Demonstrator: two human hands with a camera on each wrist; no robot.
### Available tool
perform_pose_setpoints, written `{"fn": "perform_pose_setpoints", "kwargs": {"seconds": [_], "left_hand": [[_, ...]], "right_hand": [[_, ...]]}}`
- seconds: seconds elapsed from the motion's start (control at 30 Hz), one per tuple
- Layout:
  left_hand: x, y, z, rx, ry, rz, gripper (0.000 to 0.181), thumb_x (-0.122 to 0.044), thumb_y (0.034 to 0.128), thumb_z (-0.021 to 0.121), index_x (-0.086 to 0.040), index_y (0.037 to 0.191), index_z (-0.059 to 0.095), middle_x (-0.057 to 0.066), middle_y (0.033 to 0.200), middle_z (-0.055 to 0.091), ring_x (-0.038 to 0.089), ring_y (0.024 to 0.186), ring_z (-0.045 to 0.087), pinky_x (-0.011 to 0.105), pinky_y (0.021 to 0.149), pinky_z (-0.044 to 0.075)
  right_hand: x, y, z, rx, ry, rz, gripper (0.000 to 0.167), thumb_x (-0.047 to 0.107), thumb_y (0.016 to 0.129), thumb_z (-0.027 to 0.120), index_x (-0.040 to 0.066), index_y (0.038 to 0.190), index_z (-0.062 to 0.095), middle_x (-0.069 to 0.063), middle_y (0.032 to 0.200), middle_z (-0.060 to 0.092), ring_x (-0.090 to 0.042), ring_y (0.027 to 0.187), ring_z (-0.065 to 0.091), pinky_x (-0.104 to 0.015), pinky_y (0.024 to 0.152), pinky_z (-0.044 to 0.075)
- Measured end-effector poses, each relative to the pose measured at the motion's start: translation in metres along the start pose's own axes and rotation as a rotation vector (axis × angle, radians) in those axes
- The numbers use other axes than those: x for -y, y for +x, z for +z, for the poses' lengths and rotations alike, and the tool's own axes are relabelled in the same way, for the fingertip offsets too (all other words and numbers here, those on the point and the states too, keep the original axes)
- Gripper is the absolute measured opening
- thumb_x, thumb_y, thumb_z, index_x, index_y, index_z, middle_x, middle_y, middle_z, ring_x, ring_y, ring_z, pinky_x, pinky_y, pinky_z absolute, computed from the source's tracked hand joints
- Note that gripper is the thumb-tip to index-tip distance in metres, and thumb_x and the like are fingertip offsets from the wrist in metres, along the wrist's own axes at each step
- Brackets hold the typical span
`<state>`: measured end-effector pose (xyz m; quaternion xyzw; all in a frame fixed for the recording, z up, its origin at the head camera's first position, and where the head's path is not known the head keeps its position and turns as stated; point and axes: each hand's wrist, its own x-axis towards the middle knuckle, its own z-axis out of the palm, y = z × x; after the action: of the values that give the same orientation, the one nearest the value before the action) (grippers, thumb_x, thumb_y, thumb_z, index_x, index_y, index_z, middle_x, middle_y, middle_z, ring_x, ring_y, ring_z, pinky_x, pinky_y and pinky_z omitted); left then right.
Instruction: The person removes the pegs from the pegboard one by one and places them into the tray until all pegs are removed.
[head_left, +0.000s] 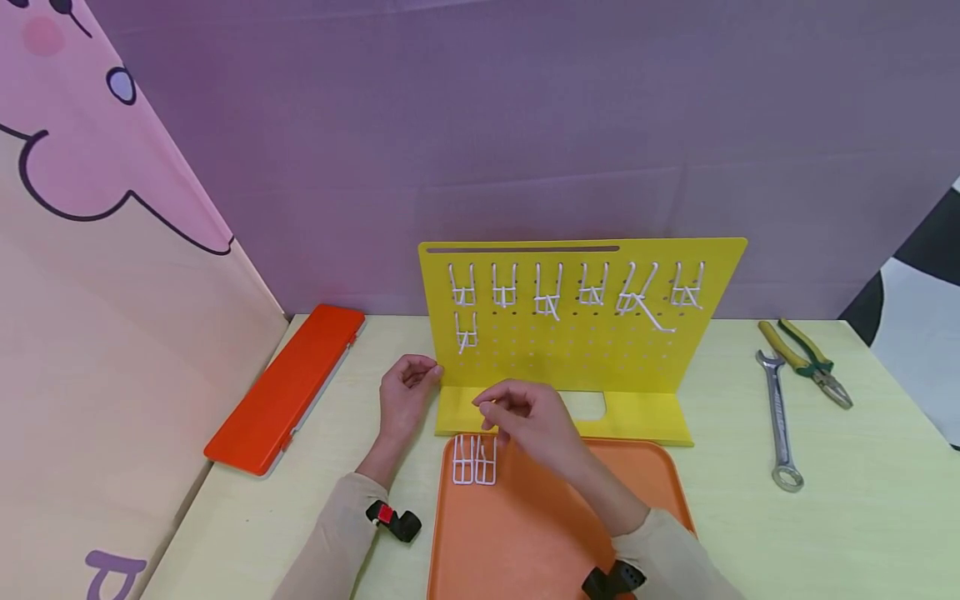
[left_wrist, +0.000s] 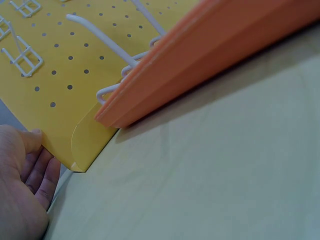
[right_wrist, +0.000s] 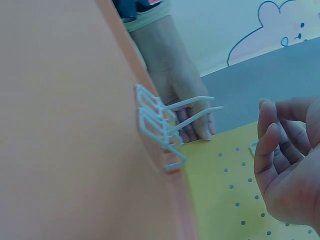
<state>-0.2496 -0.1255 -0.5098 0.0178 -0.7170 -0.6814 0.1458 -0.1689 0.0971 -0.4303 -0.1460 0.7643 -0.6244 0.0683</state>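
A yellow pegboard (head_left: 555, 350) stands upright, several white wire hooks (head_left: 547, 290) hanging along its top row and one more hook (head_left: 466, 332) below at the left. My left hand (head_left: 405, 396) holds the board's left edge; in the left wrist view the thumb (left_wrist: 32, 140) lies in front and the other fingers behind. My right hand (head_left: 528, 417) hovers above the front of the board's base, fingers loosely bent, with nothing visible between them. Below it, two white wire hooks (head_left: 475, 461) lie side by side in the far left corner of an orange tray (head_left: 540, 517).
A closed red-orange case (head_left: 288, 387) lies at the left of the table. On the right are a combination wrench (head_left: 780, 421) and pliers (head_left: 810, 362) with yellow-green handles. A purple cloth wall (head_left: 525, 125) rises behind the board.
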Motion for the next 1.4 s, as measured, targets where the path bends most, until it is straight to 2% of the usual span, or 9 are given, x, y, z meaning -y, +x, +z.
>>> {"fn": "perform_pose_setpoints", "kwargs": {"seconds": [0.3,0.47,0.6,0.73,0.83,1.03,1.23,1.33,1.4], "left_hand": [[-0.001,0.0,0.001,-0.001,-0.012,-0.004,0.014,0.001,0.0998,0.081,0.008,0.109,0.073,0.019,0.102,0.074,0.011,0.085,0.066,0.015,0.08,0.056],[-0.001,0.001,0.001,0.001,-0.008,-0.001,0.013,0.002,0.1,0.08,0.008,0.109,0.073,0.021,0.102,0.074,0.011,0.085,0.066,0.015,0.081,0.056],[0.0,0.001,0.0,0.005,0.006,0.001,0.014,0.001,0.101,0.08,0.008,0.11,0.073,0.022,0.104,0.074,0.011,0.086,0.066,0.015,0.081,0.056],[0.001,0.001,0.0,0.003,0.008,0.0,0.014,0.0,0.1011,0.08,0.008,0.111,0.073,0.023,0.106,0.075,0.011,0.087,0.066,0.014,0.081,0.056],[0.001,0.001,0.0,0.0,0.007,-0.002,0.014,0.001,0.101,0.08,0.008,0.111,0.073,0.023,0.106,0.075,0.011,0.087,0.067,0.014,0.082,0.056],[0.0,0.001,0.001,0.014,-0.016,0.023,0.016,0.003,0.1004,0.08,0.011,0.11,0.071,0.023,0.103,0.075,0.008,0.085,0.068,0.015,0.082,0.057],[-0.002,0.0,0.0,0.021,-0.019,0.037,0.016,0.004,0.1,0.079,0.012,0.11,0.071,0.026,0.104,0.075,0.008,0.085,0.068,0.015,0.082,0.057],[-0.003,0.0,-0.001,0.029,-0.019,0.03,0.017,0.003,0.1004,0.079,0.013,0.112,0.071,0.028,0.106,0.075,0.009,0.086,0.069,0.015,0.082,0.057],[-0.002,0.001,-0.001,0.032,-0.022,0.024,0.017,0.002,0.1009,0.079,0.013,0.112,0.071,0.026,0.105,0.075,0.009,0.086,0.069,0.016,0.082,0.058]], "right_hand": [[0.005,0.008,-0.002,-0.054,0.018,-0.031,0.012,0.008,0.107,0.074,0.002,0.115,0.081,-0.017,0.09,0.076,-0.023,0.064,0.065,-0.027,0.053,0.049],[0.006,0.016,0.001,-0.111,0.045,-0.044,0.013,0.009,0.106,0.075,0.002,0.115,0.081,-0.02,0.09,0.075,-0.02,0.063,0.065,-0.024,0.054,0.047],[0.006,0.023,0.004,-0.172,0.055,-0.05,0.019,0.01,0.105,0.077,0.001,0.122,0.079,-0.019,0.092,0.075,-0.021,0.065,0.067,-0.022,0.055,0.047],[0.004,0.03,0.008,-0.197,0.034,-0.09,0.03,0.008,0.104,0.079,-0.001,0.132,0.075,-0.018,0.096,0.075,-0.019,0.068,0.069,-0.021,0.054,0.047],[0.004,0.034,0.01,-0.195,0.031,-0.114,0.035,0.006,0.103,0.079,0.001,0.137,0.073,-0.016,0.098,0.074,-0.023,0.07,0.071,-0.021,0.053,0.045],[0.004,0.04,0.015,-0.16,0.026,-0.119,0.041,0.009,0.105,0.078,0.012,0.145,0.071,-0.013,0.11,0.072,-0.027,0.076,0.076,-0.022,0.051,0.046],[0.0,0.048,0.018,-0.074,0.021,-0.147,0.047,0.014,0.111,0.07,0.015,0.158,0.063,-0.017,0.137,0.072,-0.043,0.093,0.08,-0.029,0.053,0.054],[-0.004,0.053,0.02,-0.048,0.036,-0.16,0.046,0.016,0.114,0.066,0.014,0.16,0.061,-0.014,0.148,0.069,-0.048,0.1,0.078,-0.034,0.056,0.058],[-0.005,0.054,0.02,-0.056,0.037,-0.158,0.044,0.02,0.114,0.065,0.015,0.158,0.064,-0.01,0.151,0.068,-0.039,0.099,0.08,-0.035,0.058,0.059]]}}
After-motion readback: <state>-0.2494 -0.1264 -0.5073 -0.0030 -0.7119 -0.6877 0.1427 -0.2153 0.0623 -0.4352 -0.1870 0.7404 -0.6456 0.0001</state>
